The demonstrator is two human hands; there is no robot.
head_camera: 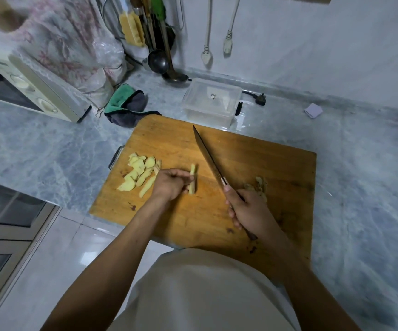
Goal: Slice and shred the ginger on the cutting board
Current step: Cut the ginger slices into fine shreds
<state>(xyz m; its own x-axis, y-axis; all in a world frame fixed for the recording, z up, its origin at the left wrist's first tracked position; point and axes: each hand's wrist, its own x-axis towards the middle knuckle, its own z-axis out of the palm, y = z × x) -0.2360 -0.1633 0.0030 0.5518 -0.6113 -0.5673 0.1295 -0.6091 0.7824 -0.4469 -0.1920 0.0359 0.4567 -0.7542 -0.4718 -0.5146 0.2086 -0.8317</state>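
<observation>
A wooden cutting board point(260, 168) lies on the marble counter. My left hand point(169, 185) pinches a stack of ginger slices point(192, 179) standing on edge near the board's middle. A pile of pale ginger slices point(140, 174) lies just left of that hand. My right hand point(248, 211) grips the handle of a long knife point(207, 155), whose blade points away toward the far edge, to the right of the held ginger and apart from it. Ginger peel scraps point(259, 185) sit beyond my right hand.
A clear plastic box point(211, 101) stands behind the board, a green and grey cloth point(126, 105) to its left. A toaster oven point(33, 89) and a bagged item sit far left. Ladles hang at the back wall. A plug point(260, 99) lies right of the box.
</observation>
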